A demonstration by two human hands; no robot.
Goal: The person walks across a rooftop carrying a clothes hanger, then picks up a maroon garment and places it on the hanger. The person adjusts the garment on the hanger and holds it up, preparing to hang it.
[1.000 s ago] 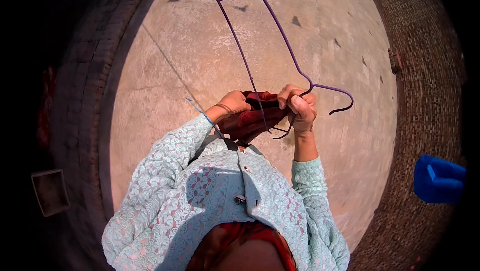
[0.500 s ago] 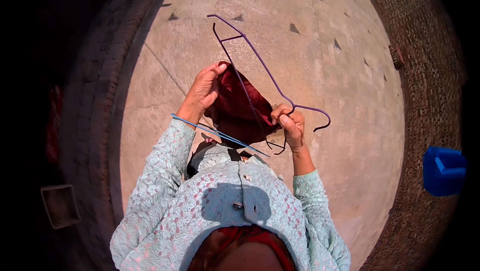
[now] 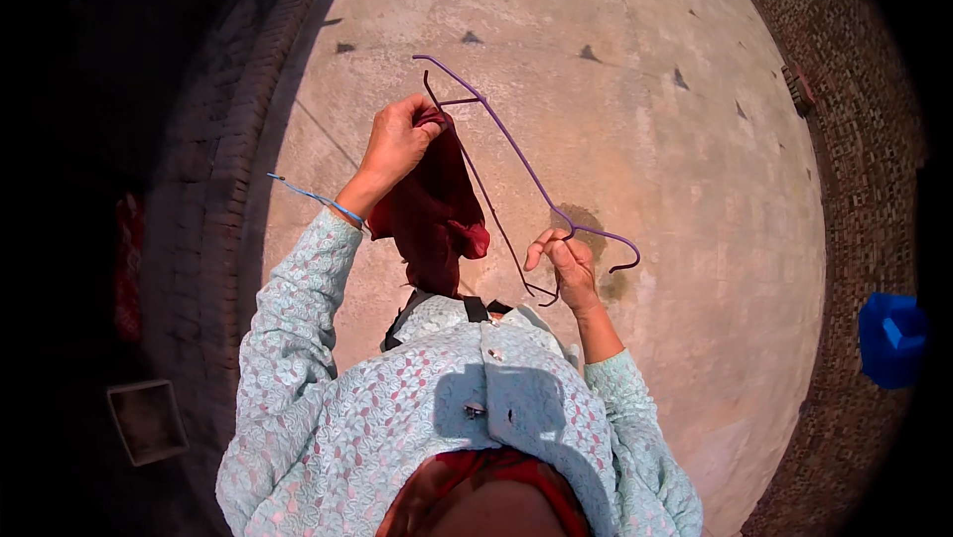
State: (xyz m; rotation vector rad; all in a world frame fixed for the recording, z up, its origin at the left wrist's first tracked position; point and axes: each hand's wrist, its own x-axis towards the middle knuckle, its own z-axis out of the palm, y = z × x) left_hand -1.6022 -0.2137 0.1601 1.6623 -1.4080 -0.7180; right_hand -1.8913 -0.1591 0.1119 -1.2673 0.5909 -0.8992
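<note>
A thin purple wire hanger (image 3: 516, 155) is held out in front of me over a concrete floor. My right hand (image 3: 563, 267) grips it near the hook end. My left hand (image 3: 397, 140) is raised at the hanger's far corner and pinches a dark red cloth (image 3: 432, 204) against the wire. The cloth hangs down from that corner in loose folds. I wear a pale blue lace top, and its sleeves cover both forearms.
A sunlit concrete floor (image 3: 635, 100) is ringed by a brick wall (image 3: 854, 150). A blue plastic container (image 3: 891, 338) sits at the right. A thin blue line (image 3: 308, 196) crosses by my left wrist. A grey rectangular frame (image 3: 147, 421) lies in shadow at the lower left.
My left hand has risen and moved outward along the hanger, drawing the red cloth up to the far corner. The cloth has gone from bunched between both hands to hanging stretched.
</note>
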